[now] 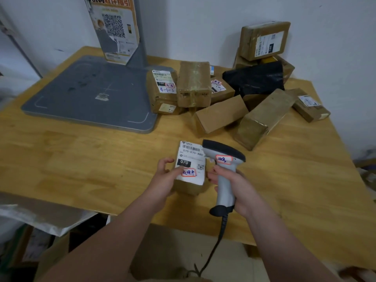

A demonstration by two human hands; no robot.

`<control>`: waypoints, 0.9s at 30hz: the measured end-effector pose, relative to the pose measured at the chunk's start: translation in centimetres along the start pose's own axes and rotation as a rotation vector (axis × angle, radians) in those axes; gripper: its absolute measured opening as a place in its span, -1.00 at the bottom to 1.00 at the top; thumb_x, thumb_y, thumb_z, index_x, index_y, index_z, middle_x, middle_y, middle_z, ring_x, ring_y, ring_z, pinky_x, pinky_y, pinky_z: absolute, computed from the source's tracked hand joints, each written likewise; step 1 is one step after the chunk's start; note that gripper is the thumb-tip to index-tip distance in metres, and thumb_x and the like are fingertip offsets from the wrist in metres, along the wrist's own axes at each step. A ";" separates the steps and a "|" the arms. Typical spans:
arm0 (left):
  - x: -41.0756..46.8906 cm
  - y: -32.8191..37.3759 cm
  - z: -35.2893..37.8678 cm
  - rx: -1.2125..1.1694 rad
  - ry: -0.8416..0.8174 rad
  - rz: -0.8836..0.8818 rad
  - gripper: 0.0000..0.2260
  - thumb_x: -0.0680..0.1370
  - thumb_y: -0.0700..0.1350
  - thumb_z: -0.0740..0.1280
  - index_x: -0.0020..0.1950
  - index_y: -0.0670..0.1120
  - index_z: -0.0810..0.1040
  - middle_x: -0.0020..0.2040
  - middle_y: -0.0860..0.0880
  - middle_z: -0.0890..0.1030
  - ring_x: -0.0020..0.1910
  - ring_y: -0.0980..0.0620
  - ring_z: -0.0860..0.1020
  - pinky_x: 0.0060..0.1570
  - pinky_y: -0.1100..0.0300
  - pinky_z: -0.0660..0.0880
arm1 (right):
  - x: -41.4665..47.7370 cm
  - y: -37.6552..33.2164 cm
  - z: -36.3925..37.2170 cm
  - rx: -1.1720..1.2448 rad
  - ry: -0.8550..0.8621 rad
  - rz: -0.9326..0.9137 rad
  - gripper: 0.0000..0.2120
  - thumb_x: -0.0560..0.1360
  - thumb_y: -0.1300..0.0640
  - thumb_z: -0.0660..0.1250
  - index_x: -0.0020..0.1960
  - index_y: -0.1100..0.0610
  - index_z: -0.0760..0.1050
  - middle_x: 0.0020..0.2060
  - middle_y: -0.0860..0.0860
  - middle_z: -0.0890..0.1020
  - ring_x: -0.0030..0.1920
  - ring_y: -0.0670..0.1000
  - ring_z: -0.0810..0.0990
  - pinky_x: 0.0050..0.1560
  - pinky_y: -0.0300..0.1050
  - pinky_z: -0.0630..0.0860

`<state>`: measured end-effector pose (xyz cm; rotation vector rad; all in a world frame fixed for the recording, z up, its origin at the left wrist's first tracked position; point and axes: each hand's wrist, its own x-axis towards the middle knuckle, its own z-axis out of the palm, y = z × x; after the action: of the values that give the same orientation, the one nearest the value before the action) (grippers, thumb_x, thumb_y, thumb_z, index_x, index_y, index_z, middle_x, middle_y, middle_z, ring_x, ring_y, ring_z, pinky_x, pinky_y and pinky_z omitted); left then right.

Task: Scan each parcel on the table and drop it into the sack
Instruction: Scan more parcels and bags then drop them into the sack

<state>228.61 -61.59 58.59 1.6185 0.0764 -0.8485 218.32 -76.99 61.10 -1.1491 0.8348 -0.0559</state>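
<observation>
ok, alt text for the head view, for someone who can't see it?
A person's left hand holds a small labelled parcel at a wooden table while the right hand grips a corded barcode scanner beside its label. More brown boxes and a black bag are piled behind, beside a grey platform.

left grip [165, 177] pinching (thumb forward) | right grip [242, 190] curled tight

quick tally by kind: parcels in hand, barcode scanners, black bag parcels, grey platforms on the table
parcel in hand: 1
barcode scanner: 1
black bag parcel: 1
grey platform: 1
total: 4
</observation>
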 end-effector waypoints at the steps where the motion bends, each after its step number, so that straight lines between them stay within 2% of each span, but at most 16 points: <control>1: -0.2 -0.2 -0.6 -0.029 -0.009 -0.013 -0.75 0.56 -0.06 0.34 0.17 0.14 0.38 0.02 -0.02 0.69 0.12 -0.06 0.57 0.21 -0.14 0.46 | -0.2 0.2 0.2 0.001 -0.014 0.003 -0.74 0.48 0.14 0.40 0.14 0.20 0.56 -0.08 0.08 0.72 -0.05 0.03 0.66 -0.16 -0.16 0.52; 4: -0.7 -0.5 -1.9 -0.097 -0.024 -0.027 -0.78 0.56 -0.13 0.34 0.13 0.08 0.38 -0.08 -0.03 0.71 0.03 -0.05 0.60 0.19 -0.12 0.46 | -0.7 0.4 0.8 0.003 -0.050 0.009 -0.74 0.47 0.14 0.41 0.14 0.18 0.56 -0.07 0.05 0.72 -0.11 0.00 0.65 -0.19 -0.18 0.51; 6: -1.2 -0.6 -2.4 -0.154 -0.018 -0.050 -0.76 0.54 -0.19 0.33 0.13 0.03 0.37 -0.01 -0.09 0.69 0.04 -0.06 0.59 0.15 -0.09 0.48 | -1.0 0.5 1.3 0.010 -0.070 0.001 -0.75 0.46 0.15 0.42 0.12 0.18 0.57 -0.06 0.05 0.71 -0.18 -0.02 0.64 -0.24 -0.20 0.53; 9: -1.4 -0.9 -3.1 -0.245 -0.012 -0.085 -0.56 0.45 -0.25 0.34 0.28 -0.06 0.30 0.14 -0.19 0.60 0.13 -0.15 0.56 0.13 -0.08 0.48 | -1.5 0.2 2.0 -0.016 -0.113 -0.047 -0.75 0.46 0.15 0.44 0.12 0.17 0.58 -0.01 0.07 0.69 -0.24 -0.03 0.62 -0.28 -0.21 0.53; 13: -2.0 -0.8 -4.1 -0.257 -0.010 -0.069 -0.44 0.50 -0.36 0.25 0.41 0.02 0.19 0.03 -0.17 0.64 -0.03 -0.10 0.60 0.00 0.05 0.47 | -2.2 -0.8 2.4 -0.024 -0.163 -0.129 -0.76 0.48 0.16 0.41 0.13 0.16 0.56 0.00 0.09 0.70 -0.22 0.00 0.64 -0.27 -0.19 0.55; 15: -2.1 -0.8 -4.6 -0.247 -0.008 -0.037 -0.34 0.50 -0.38 0.28 0.50 0.01 0.11 0.00 -0.15 0.65 -0.04 -0.08 0.61 -0.02 0.10 0.48 | -2.5 -1.4 2.4 -0.054 -0.186 -0.162 -0.76 0.49 0.17 0.39 0.14 0.18 0.55 -0.05 0.10 0.71 -0.25 -0.01 0.62 -0.26 -0.18 0.55; 17: -2.2 -0.9 -4.9 -0.241 -0.001 -0.014 -0.22 0.46 -0.37 0.36 0.56 -0.10 0.01 0.05 -0.15 0.63 0.00 -0.07 0.61 0.01 0.12 0.46 | -2.9 -1.7 2.5 -0.088 -0.195 -0.192 -0.75 0.49 0.17 0.39 0.15 0.21 0.54 -0.18 0.08 0.70 -0.33 -0.02 0.57 -0.30 -0.18 0.52; 18: -2.1 -1.1 -5.0 -0.230 0.001 -0.001 -0.18 0.41 -0.35 0.43 0.56 -0.15 0.04 0.10 -0.16 0.61 0.03 -0.07 0.61 0.04 0.11 0.46 | -3.1 -1.8 2.6 -0.102 -0.195 -0.202 -0.74 0.49 0.17 0.39 0.16 0.23 0.53 -0.25 0.06 0.68 -0.36 -0.03 0.54 -0.32 -0.18 0.50; 19: -2.1 -1.2 -5.1 -0.207 0.000 0.015 -0.17 0.33 -0.30 0.50 0.52 -0.19 0.17 0.14 -0.17 0.61 0.04 -0.08 0.62 0.05 0.11 0.48 | -3.3 -1.8 2.6 -0.112 -0.194 -0.208 -0.73 0.49 0.16 0.39 0.15 0.25 0.53 -0.30 0.06 0.65 -0.38 -0.03 0.51 -0.34 -0.19 0.48; 21: -2.2 -1.3 -5.4 -0.159 0.016 0.049 -0.21 0.10 -0.16 0.57 0.31 -0.18 0.44 0.18 -0.18 0.62 0.05 -0.09 0.65 0.06 0.10 0.54 | -3.6 -1.9 2.9 -0.132 -0.202 -0.214 -0.72 0.50 0.13 0.39 0.13 0.27 0.53 -0.35 0.05 0.58 -0.41 -0.04 0.48 -0.38 -0.20 0.45; 23: -2.2 -1.5 -5.6 -0.165 0.047 0.069 -0.18 0.00 -0.09 0.58 0.25 -0.17 0.49 0.18 -0.15 0.62 0.07 -0.10 0.64 0.14 0.01 0.55 | -3.9 -2.0 3.2 -0.171 -0.208 -0.226 -0.75 0.51 0.11 0.39 0.07 0.27 0.55 -0.38 0.05 0.55 -0.43 -0.04 0.46 -0.41 -0.21 0.43; 27: -2.0 -2.0 -5.9 -0.177 0.071 0.090 -0.11 -0.01 -0.10 0.60 0.31 -0.15 0.45 0.19 -0.10 0.61 0.12 -0.11 0.62 0.23 -0.09 0.49 | -4.3 -2.5 3.5 -0.266 -0.227 -0.244 -0.84 0.50 0.11 0.40 -0.09 0.23 0.55 -0.40 0.07 0.52 -0.46 -0.03 0.44 -0.42 -0.19 0.40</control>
<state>228.98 -55.04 57.95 1.4743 0.1243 -0.6952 218.38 -73.44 66.03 -1.4741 0.5073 -0.0157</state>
